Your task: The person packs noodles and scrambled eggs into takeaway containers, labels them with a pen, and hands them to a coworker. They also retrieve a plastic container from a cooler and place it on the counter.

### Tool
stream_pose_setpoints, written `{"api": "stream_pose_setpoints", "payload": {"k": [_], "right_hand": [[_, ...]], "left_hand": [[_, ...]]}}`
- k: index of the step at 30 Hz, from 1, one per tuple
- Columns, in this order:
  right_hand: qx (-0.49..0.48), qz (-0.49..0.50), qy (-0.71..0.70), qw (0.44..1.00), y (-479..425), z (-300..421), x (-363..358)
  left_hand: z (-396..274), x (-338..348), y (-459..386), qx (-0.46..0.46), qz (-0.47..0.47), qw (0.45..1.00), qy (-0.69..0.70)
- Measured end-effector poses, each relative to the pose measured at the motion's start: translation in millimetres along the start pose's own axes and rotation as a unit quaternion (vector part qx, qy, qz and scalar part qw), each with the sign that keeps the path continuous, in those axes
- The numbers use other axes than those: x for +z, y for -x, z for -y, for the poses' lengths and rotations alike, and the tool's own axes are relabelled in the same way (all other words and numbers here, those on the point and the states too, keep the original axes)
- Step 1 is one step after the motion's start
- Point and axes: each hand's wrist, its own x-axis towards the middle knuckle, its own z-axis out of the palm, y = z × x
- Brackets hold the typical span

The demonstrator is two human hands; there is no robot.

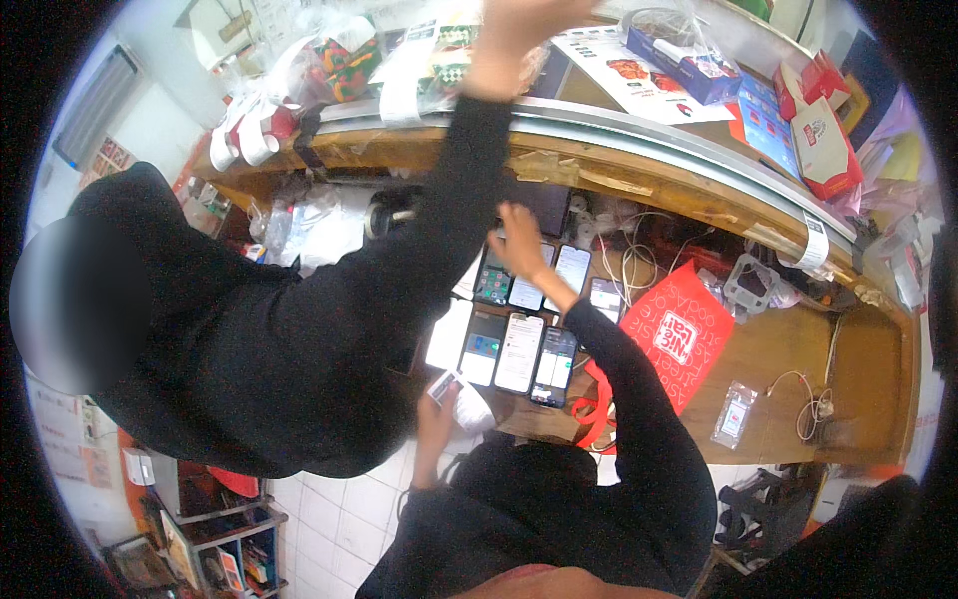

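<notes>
My left hand (436,414), at the table's near edge, pinches a curled white paper slip (471,408) that bears print. Stretched out over the back row of smartphones (572,271) is my right hand (522,238), its thumb apart from its fingers and nothing visible in it. Its fingertips are near a dark flat device (548,202) under the shelf; whether they touch it I cannot tell. Closer to me lies a front row of phones with lit screens, among them a white-screened phone (519,352) and a dark-cased phone (554,367). White paper (449,333) lies left of them.
A co-worker in black (299,359) leans in from the left, an arm (479,150) reaching over the counter ledge (636,142). Right of the phones lie a red bag (673,337), white cables (636,247) and a small clear packet (733,415). Bagged goods (344,64) and boxes (823,146) stand above.
</notes>
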Motion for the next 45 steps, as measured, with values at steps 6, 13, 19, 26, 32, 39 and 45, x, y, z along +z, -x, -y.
{"api": "stream_pose_setpoints", "payload": {"k": [6,13,19,26,32,39,45], "right_hand": [[-0.109,0.162,-0.03,0.98,73,3,-3],[-0.035,-0.003,0.112,0.993,22,-49,-8],[-0.143,-0.001,0.383,0.913,-19,-91,35],[-0.166,0.036,0.435,0.884,-44,-115,71],[-0.186,0.009,0.464,0.866,-53,-120,80],[-0.158,0.066,0.436,0.884,-56,-101,78],[-0.167,0.047,0.419,0.891,-54,-108,80]], "left_hand": [[6,27,-22,-0.043,0.105,0.993,0.043],[78,1,-58,-0.008,-0.01,0.998,-0.063],[166,-2,-76,0.034,-0.074,0.993,-0.087],[187,-3,-61,0.073,-0.11,0.98,-0.149],[178,-7,-70,0.143,-0.11,0.96,-0.215],[171,-10,-74,0.147,-0.083,0.966,-0.198],[182,-10,-72,0.164,-0.084,0.964,-0.193]]}}
